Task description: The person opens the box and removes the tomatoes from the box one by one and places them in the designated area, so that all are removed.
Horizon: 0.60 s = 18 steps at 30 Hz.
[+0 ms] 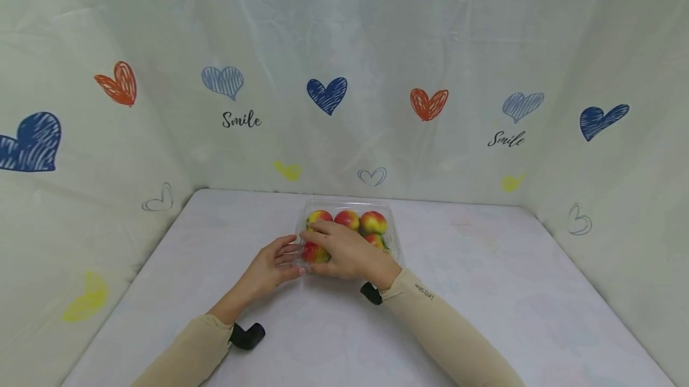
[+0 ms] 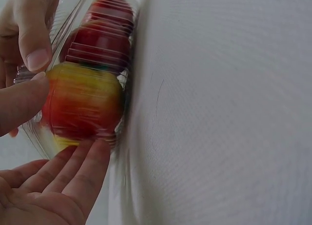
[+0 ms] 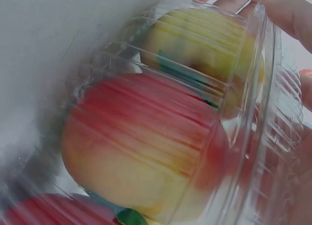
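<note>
Clamshell box (image 1: 350, 226) of peaches (image 1: 374, 222) sat mid-surface (image 1: 484, 291); lid pinched by right hand (image 1: 350, 252); near corner touched by left hand (image 1: 271, 267), fingers straight; thin plastic could be buckled, fruit spilled.

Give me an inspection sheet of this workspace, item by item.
Surface: white table, lightly mottled.
Job's things: clear plastic box of red-yellow fruit, lid on, near the table's far edge.
Clutter: nothing seen.
Hands: right hand rests on the box's lid, thumb at the near left corner; left hand touches the box's left side with straight fingers.
Cables: nothing seen; a black wrist mount sits at each cuff.
Surroundings: white cloth with drawn hearts and the word Smile on three sides.
</note>
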Tool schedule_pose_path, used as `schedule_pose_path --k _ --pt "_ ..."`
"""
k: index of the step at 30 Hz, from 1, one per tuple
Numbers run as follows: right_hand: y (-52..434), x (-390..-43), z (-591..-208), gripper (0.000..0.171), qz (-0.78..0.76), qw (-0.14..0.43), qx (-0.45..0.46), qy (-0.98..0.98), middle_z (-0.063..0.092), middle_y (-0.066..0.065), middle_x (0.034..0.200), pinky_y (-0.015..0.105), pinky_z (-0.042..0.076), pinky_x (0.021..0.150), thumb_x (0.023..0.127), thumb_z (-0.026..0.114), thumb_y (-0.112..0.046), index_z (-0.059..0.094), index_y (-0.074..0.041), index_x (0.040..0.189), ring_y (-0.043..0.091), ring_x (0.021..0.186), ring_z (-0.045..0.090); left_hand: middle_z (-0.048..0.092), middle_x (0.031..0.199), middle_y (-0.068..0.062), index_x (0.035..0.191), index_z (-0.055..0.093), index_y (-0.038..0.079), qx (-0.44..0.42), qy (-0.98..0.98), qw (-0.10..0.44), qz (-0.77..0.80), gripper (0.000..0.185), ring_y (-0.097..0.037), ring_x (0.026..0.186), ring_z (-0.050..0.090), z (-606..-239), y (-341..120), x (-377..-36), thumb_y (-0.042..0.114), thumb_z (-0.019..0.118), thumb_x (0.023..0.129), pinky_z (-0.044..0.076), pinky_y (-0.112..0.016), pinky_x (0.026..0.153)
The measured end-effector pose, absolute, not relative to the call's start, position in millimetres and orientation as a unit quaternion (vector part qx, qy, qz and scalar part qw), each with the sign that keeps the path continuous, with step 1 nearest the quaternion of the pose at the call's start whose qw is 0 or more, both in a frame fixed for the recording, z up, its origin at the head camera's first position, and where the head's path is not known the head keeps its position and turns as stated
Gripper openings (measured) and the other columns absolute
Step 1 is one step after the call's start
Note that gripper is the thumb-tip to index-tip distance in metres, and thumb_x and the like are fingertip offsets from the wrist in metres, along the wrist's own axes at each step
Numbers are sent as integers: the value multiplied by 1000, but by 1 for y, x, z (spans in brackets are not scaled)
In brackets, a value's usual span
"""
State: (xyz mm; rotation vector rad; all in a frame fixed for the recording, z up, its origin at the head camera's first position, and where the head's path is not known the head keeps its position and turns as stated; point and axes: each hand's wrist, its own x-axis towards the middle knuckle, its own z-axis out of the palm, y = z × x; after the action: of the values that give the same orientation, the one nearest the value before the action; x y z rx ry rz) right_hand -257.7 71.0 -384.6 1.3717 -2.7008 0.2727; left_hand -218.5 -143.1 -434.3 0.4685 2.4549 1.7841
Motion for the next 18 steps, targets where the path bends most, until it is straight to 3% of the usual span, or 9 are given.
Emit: schedule_pose_path --k 12,18 --pt "69 -258 -386 63 94 41 451 -887 43 9 145 37 37 109 87 66 -44 46 -19 143 22 133 41 52 130 -26 140 35 -8 155 801 42 576 73 -39 117 54 -435 -145 -221 11 75 82 48 -45 96" --pt "69 -257 -386 62 89 49 452 -886 44 9 144 36 39 107 88 66 -44 47 -20 142 22 131 42 46 136 -30 142 30 -10 178 798 41 574 77 -43 123 48 -438 -148 -224 9 75 83 46 -46 98"
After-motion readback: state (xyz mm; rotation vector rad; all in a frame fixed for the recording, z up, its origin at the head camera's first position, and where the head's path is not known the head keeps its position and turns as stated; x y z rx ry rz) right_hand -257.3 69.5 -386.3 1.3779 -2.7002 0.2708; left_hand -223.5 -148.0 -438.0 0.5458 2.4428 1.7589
